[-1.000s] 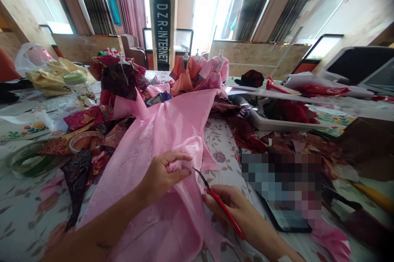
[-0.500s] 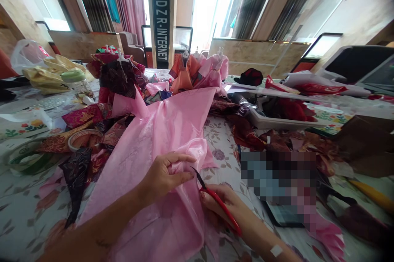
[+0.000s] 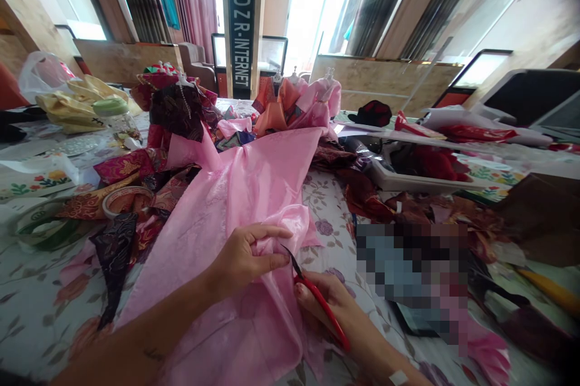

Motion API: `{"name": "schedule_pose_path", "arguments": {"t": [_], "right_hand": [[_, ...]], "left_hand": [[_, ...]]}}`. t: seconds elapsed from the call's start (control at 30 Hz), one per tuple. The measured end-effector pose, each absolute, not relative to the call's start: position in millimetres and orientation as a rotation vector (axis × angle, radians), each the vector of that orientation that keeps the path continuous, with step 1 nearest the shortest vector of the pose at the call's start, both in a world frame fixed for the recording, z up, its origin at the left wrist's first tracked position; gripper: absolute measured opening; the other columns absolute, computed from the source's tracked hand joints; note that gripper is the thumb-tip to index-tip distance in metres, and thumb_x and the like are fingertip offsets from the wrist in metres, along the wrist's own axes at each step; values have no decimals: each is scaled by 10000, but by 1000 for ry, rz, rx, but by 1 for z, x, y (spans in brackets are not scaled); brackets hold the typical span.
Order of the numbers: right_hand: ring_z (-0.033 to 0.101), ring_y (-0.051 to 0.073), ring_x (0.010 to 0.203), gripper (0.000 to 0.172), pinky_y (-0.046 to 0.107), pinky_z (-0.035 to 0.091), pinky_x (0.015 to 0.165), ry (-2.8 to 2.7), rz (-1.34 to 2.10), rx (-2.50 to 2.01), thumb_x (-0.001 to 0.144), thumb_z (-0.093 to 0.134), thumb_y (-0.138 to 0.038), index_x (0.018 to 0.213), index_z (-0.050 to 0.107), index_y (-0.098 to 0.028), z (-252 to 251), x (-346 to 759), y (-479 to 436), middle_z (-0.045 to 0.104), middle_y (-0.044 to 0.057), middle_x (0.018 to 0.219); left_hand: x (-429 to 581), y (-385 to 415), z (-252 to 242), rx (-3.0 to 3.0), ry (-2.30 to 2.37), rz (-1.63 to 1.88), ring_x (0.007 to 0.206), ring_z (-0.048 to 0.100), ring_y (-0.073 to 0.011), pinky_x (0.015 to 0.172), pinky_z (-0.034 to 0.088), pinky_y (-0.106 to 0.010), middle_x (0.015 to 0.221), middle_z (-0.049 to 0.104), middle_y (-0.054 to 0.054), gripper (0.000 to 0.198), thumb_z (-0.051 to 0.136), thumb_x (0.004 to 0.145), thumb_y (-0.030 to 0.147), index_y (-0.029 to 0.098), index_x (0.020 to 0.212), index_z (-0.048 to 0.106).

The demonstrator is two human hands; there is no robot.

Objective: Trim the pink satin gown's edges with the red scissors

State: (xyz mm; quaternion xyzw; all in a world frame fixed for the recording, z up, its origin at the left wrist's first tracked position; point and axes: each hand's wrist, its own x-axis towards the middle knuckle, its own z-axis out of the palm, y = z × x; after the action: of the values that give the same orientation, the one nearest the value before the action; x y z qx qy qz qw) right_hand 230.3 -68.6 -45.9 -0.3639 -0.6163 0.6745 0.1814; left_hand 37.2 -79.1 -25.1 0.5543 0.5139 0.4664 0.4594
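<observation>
Pink cloth (image 3: 194, 235), spread lengthwise over the floral tablecloth (image 3: 327, 196), with a raised fold beneath the 2 hands; the left hand (image 3: 247, 256) rests at this fold, thumb and forefinger parted at their tips with cloth between them; whether its hidden fingers grip cannot be told; the right hand (image 3: 334, 296) grasps the red-handled scissors (image 3: 324, 306), fingers wrapped around the handles, the dark curved tip directed at the fold beside the left thumb; whether the blades are parted is unclear. The step in hand appears to be trimming; the next move calls for steady cloth and a tip clear of the fingertips.
</observation>
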Motion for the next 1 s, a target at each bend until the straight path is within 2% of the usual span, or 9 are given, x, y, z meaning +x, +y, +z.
{"name": "schedule_pose_path", "arguments": {"t": [0.23,0.47,0.83,1.0], "right_hand": [[204,51,423,521,220,116,394,-1709,1859,-1022,761,584,-662,630,410,-188,-52,230,-72,287,-81,490],[200,49,405,513,221,117,378,-1640,1881,-1047,730,629,-640,613,418,-187,-45,225,-75,287,-79,479],[229,55,420,530,230,119,394,-1531,1872,-1155,666,673,-652,602,428,-186,-47,222,-77,339,-61,497],[206,56,426,528,234,102,408,-1498,1888,-1144,659,687,-641,606,411,-195,-49,222,-78,303,-71,491]], "left_hand": [[39,-81,-22,1361,1271,1168,1085,617,-215,955,478,-276,1089,708,-39,351,766,673,250,202,1016,715],[40,-81,-25,1313,1244,1173,982,656,-182,859,515,-234,1053,714,-16,338,758,686,240,213,1020,707],[41,-80,-28,1361,1233,1238,998,644,-163,889,493,-211,1040,716,-13,321,760,690,230,209,1006,705],[39,-79,-27,1372,1219,1297,990,641,-157,893,488,-212,1018,717,-17,287,732,731,287,204,1004,702]]}}
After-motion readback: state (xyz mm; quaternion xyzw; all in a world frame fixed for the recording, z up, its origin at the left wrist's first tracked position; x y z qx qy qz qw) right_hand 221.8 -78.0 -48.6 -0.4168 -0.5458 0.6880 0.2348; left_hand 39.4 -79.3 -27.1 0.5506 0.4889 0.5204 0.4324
